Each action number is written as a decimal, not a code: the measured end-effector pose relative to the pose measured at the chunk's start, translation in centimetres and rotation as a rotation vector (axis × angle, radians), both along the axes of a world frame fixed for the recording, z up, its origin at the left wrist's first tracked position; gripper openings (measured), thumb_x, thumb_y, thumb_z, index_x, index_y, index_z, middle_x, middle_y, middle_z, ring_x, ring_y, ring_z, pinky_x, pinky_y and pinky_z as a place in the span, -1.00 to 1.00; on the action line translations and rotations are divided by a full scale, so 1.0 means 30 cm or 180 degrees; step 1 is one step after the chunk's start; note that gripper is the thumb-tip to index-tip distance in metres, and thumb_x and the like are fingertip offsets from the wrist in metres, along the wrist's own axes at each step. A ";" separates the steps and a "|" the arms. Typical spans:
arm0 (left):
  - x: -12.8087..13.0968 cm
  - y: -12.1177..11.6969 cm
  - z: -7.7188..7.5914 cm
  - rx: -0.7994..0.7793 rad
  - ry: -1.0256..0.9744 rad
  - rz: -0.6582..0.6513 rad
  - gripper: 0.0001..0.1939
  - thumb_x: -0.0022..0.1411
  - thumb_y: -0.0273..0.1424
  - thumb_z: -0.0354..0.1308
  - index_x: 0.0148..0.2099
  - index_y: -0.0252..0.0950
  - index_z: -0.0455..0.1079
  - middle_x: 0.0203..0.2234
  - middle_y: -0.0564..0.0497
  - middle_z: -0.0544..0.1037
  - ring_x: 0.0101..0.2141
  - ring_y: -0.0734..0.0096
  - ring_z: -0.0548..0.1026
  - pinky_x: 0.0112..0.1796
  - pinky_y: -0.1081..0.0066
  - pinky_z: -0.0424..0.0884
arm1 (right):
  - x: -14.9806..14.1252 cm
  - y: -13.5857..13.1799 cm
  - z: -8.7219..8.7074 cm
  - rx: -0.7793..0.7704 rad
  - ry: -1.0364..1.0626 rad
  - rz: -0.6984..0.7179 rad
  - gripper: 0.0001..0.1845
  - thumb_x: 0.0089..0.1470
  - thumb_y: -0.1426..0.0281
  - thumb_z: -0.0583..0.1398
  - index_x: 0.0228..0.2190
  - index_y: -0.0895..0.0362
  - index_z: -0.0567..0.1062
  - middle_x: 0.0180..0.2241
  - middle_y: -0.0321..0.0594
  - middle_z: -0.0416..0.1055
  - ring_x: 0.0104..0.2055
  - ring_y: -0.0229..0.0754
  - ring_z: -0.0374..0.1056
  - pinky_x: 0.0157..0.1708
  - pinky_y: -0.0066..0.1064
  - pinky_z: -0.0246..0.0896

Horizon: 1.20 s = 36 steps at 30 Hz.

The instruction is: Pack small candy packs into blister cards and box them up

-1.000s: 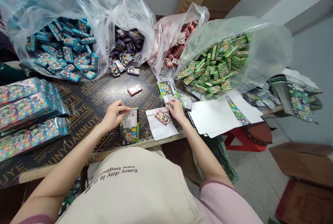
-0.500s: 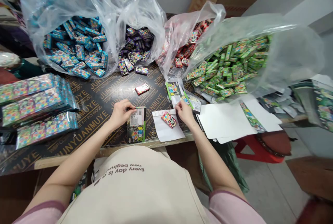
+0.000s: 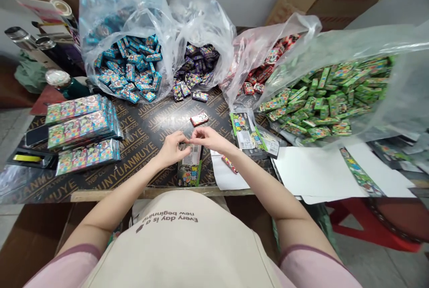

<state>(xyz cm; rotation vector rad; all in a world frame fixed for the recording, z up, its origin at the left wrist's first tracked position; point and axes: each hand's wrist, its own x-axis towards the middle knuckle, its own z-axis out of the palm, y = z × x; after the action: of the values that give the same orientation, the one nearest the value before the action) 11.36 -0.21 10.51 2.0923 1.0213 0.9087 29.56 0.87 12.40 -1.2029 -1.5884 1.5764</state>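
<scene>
A flat black-and-green printed packet (image 3: 189, 169) with a pale label lies at the table's front edge. My left hand (image 3: 174, 147) is closed in a pinch at its top edge. My right hand (image 3: 210, 139) meets it there, thumb and fingertips pressed together; what they pinch is too small to tell. To the right, a small red candy box (image 3: 229, 164) rests on a white paper sheet (image 3: 225, 180), partly covered by my right forearm. Another red box (image 3: 199, 119) lies just beyond my hands. More printed packets (image 3: 246, 131) lie to the right.
Open clear bags hold blue boxes (image 3: 130, 71), purple boxes (image 3: 201, 62), red boxes (image 3: 268, 62) and green boxes (image 3: 331, 91) along the back. Wrapped multipacks (image 3: 83, 123) are stacked left, beside a phone (image 3: 36, 135). White sheets (image 3: 308, 172) lie right, above a red stool (image 3: 395, 221).
My right hand has moved left, from the printed packets and paper to the packet's top edge beside my left hand. The camera view has shifted left.
</scene>
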 end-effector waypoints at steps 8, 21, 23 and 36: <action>0.027 -0.020 -0.018 -0.0220 -0.0089 0.0597 -0.86 0.01 -0.40 0.29 -0.47 -0.29 0.38 -0.54 0.06 0.47 -0.46 0.41 0.43 -0.35 0.40 0.33 | -0.019 -0.015 -0.021 -0.0048 0.0037 -0.0313 -0.72 -0.22 0.26 0.32 -0.61 0.15 0.34 -0.66 -0.42 0.30 -0.59 -0.37 0.16 -0.53 -0.50 0.03; -0.099 0.053 -0.094 0.0331 0.1025 0.0243 -0.77 0.11 -0.37 0.22 -0.14 -0.29 0.47 -0.31 -0.10 0.50 -0.17 0.11 0.42 -0.02 0.13 0.28 | 0.268 -0.078 -0.199 0.0907 -0.2273 -0.1045 -0.89 -0.09 0.43 0.28 -0.40 0.14 0.52 -0.35 -0.15 0.38 -0.25 -0.11 0.28 -0.20 -0.27 0.13; -0.084 0.050 -0.096 0.0477 0.1539 -0.0421 -0.51 -0.05 -0.38 0.34 -0.01 -0.25 0.40 -0.12 -0.15 0.47 0.02 -0.04 0.32 0.12 -0.07 0.06 | 0.290 -0.110 -0.242 0.0938 -0.2788 -0.0666 -0.91 -0.06 0.44 0.29 -0.40 0.15 0.55 -0.32 -0.10 0.39 -0.18 -0.05 0.25 -0.17 -0.25 0.09; -0.010 0.062 -0.050 -0.0841 0.1842 -0.1965 -0.65 -0.25 -0.36 0.41 -0.39 -0.25 0.35 -0.56 0.13 0.39 -0.47 0.39 0.36 -0.36 0.43 0.23 | 0.257 -0.226 -0.295 0.1351 -0.3076 -0.0216 -0.83 0.15 0.57 0.02 -0.33 0.17 0.38 -0.41 -0.12 0.41 -0.34 -0.13 0.27 -0.31 -0.37 0.07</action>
<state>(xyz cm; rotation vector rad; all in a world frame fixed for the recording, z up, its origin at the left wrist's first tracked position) 11.04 1.64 9.02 2.2705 0.6266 -0.1392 37.27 -5.92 3.55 -1.8517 -2.2506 0.5133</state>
